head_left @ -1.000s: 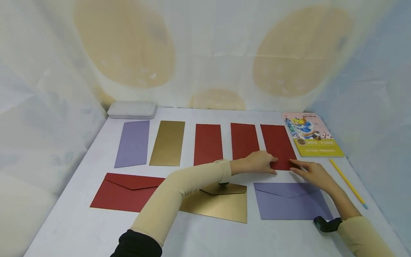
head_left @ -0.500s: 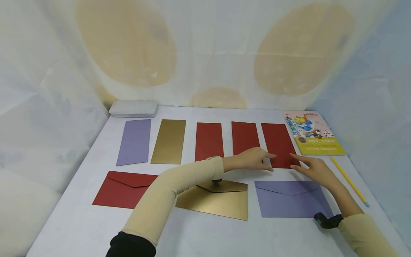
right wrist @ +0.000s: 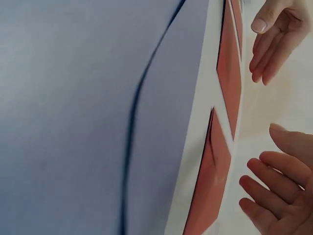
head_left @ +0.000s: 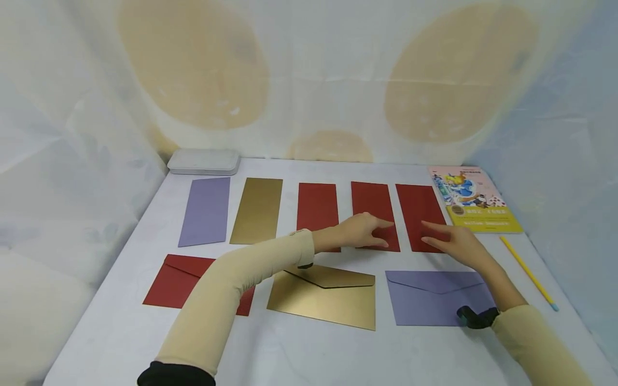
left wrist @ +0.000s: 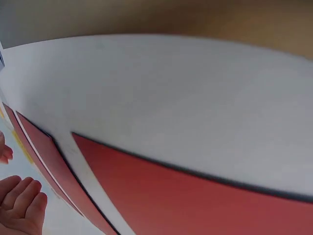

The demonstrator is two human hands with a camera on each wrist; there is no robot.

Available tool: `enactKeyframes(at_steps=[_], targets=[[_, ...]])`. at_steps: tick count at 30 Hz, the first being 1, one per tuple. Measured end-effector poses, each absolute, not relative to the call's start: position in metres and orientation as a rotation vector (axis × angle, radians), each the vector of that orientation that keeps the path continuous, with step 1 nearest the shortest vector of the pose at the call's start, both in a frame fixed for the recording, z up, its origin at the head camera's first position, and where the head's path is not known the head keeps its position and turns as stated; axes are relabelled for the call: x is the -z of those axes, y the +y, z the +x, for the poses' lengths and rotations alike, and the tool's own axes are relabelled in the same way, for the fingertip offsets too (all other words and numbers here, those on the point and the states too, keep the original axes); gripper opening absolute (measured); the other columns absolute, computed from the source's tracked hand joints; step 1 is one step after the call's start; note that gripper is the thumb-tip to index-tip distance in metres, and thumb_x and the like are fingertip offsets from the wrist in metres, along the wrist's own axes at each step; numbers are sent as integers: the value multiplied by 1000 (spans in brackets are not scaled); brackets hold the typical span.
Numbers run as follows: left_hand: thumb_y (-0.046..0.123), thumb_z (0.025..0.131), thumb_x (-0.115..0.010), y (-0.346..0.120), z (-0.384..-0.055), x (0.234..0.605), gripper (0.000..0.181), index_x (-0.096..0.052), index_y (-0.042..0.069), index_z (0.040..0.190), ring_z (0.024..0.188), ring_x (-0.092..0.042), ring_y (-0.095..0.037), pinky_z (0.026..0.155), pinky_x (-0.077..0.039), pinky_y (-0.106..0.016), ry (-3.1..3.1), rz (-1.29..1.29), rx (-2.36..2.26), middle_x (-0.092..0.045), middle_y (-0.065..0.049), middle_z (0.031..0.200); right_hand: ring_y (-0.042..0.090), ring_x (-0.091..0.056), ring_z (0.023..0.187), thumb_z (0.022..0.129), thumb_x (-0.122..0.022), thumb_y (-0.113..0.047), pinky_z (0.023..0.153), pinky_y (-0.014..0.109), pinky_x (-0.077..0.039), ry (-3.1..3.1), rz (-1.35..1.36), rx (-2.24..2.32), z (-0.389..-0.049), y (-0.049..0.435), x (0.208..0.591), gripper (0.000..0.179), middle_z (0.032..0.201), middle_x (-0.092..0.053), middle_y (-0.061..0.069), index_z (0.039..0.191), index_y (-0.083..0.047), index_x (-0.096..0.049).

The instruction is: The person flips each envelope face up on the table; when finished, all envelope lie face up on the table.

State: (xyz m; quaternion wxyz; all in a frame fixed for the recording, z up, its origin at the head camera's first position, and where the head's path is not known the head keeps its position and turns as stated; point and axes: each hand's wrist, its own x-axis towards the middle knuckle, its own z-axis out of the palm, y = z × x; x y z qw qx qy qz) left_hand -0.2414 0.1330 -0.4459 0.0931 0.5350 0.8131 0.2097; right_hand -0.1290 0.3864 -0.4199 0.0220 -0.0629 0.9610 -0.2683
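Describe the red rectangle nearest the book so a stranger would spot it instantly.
On the white table, find the far row of five rectangles. The red rectangle lies at its right end, beside the book. Of the row's three reds, it is closest to the right hand.

Left hand (head_left: pixel 363 229) covers red card (head_left: pixel 377 201) at its 8 o'clock side; booklet (head_left: pixel 477 199) print, 3 o'clock in head view, too small.
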Motion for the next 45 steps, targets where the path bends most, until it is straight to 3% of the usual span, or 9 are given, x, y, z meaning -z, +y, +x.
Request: enactKeyframes(at_steps=[7, 13, 16, 24, 28, 31, 35, 38, 45], targets=[[34, 88, -72, 103, -249, 451, 66, -47, 4, 142, 111, -57, -6, 77, -42, -11, 2475, 1506, -603, -58, -7, 133, 31, -54, 74, 92, -67, -25, 46, 24, -34, 2974, -272, 831, -148, 367, 422, 54, 77, -65, 19, 138, -1, -51], [33, 88, -72, 83, -252, 453, 71, -43, 1, 144, 83, -57, -9, 66, -43, -14, 2492, 1476, -637, -50, -10, 141, 18, -41, 60, 91, -69, -23, 48, 24, -31, 2950, -307, 820, -163, 355, 425, 55, 77, -63, 13, 138, 1, -50], [33, 88, -73, 77, -253, 453, 71, -43, 0, 144, 98, -60, -9, 74, -45, -14, 2499, 1469, -639, -50, -10, 141, 20, -35, 58, 91, -69, -24, 50, 26, -31, 2937, -302, 813, -169, 350, 426, 56, 66, -55, 9, 138, 0, -50], [33, 88, -72, 73, -248, 453, 73, -40, -1, 145, 123, -50, -10, 88, -42, -15, 2501, 1431, -635, -47, -10, 144, 33, -55, 92, 90, -69, -27, 72, 42, -48, 2929, -278, 772, -181, 337, 430, 61, 111, -64, 26, 140, 1, -47], [35, 88, -72, 78, -244, 454, 77, -37, -2, 146, 111, -54, -7, 81, -44, -13, 2522, 1392, -615, -42, -11, 147, 28, -51, 81, 91, -69, -27, 64, 36, -44, 2909, -259, 781, -187, 332, 433, 64, 108, -62, 27, 140, 5, -44], [35, 88, -72, 81, -242, 453, 79, -35, -2, 147, 98, -54, -8, 68, -41, -14, 2544, 1344, -583, -41, -11, 148, 36, -57, 95, 91, -68, -25, 78, 45, -52, 2897, -241, 784, -188, 326, 432, 65, 125, -55, 31, 141, 6, -42], [35, 88, -71, 83, -240, 452, 79, -34, -1, 147, 80, -52, -7, 61, -39, -14, 2552, 1292, -565, -47, -11, 144, 47, -46, 122, 92, -67, -25, 95, 60, -41, 2886, -221, 799, -188, 321, 433, 64, 140, -42, 31, 142, 5, -41], [36, 88, -72, 85, -239, 453, 79, -34, -1, 147, 63, -43, -9, 55, -37, -15, 2545, 1271, -574, -61, -11, 127, 48, -45, 124, 92, -67, -27, 95, 59, -41, 2896, -214, 832, -188, 322, 436, 64, 139, -44, 30, 142, 5, -42], [39, 87, -72, 88, -242, 454, 80, -37, -2, 146, 63, -47, -7, 60, -39, -14, 2567, 1281, -570, -68, -10, 109, 42, -45, 127, 93, -66, -35, 94, 54, -44, 2846, -110, 1088, -186, 330, 434, 66, 143, -45, 22, 145, -2, -42]])
